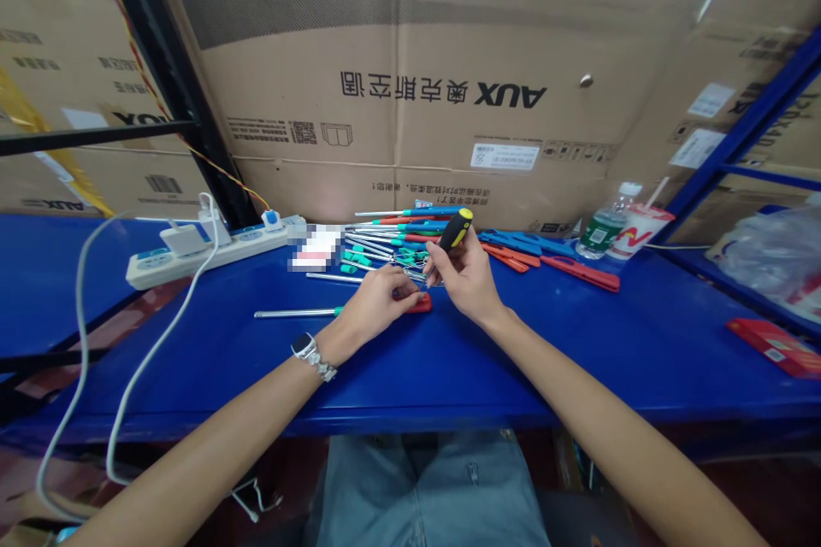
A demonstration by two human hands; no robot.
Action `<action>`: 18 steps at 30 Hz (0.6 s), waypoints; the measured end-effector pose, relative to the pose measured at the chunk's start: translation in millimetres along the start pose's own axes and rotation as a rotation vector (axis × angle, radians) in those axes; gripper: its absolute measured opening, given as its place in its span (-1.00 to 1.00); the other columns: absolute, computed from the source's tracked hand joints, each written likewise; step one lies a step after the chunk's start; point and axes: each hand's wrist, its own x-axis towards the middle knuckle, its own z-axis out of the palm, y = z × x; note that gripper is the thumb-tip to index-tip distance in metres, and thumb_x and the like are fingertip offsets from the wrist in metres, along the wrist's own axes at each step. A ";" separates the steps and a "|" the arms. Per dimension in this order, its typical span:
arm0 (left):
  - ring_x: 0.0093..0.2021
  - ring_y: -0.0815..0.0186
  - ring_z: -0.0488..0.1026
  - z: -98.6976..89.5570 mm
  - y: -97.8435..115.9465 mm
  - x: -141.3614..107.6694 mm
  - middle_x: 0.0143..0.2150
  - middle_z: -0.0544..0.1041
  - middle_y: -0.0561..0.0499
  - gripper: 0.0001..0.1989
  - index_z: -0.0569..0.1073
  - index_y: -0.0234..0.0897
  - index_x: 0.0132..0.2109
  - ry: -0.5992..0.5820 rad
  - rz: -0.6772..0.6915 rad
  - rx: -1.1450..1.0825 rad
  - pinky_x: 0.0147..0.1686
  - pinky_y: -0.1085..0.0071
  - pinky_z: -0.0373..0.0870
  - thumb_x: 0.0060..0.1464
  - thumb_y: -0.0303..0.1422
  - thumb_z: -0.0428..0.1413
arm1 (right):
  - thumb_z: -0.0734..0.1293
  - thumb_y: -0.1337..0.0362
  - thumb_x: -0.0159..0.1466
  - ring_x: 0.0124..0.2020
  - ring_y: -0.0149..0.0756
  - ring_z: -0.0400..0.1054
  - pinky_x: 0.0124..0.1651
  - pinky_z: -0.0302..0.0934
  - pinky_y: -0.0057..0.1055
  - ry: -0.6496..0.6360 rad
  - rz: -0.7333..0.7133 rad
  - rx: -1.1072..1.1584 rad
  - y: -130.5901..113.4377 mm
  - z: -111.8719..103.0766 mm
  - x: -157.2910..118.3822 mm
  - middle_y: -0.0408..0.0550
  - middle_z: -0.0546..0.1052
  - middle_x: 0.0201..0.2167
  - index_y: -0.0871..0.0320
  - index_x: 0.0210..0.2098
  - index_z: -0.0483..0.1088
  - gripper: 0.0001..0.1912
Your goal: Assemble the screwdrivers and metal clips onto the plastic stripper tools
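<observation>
My right hand (471, 278) is closed around a screwdriver (457, 229) with a black and yellow handle, held tilted with its shaft downward. The screwdriver's tip is near the red end of a metal rod, but whether it touches cannot be made out. My left hand (385, 299) is closed on that red-handled metal rod (298, 314), which lies level just over the blue table and has a green collar. Behind both hands is a pile of similar metal rods (378, 226) with blue, red and green parts. Small green plastic pieces (355, 258) lie among them.
Blue plastic handles (532, 246) and red ones (581, 272) lie at right, before a water bottle (601, 222) and a paper cup (641, 231). A power strip (215, 254) with white cables is at left. A large cardboard box (442, 34) stands behind the table (577, 359).
</observation>
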 end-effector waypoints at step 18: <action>-0.07 0.07 0.46 3.9 -2.7 -3.7 -0.13 0.52 -0.11 -0.73 0.59 -0.26 -0.12 -0.117 -0.007 0.129 -0.02 0.13 0.44 0.13 -0.18 0.30 | 0.39 -0.05 0.32 -0.63 -0.31 0.37 -0.55 0.31 -0.29 -0.010 0.038 -0.129 3.3 -9.5 3.6 -0.19 0.48 -0.52 0.02 -0.24 0.22 -0.65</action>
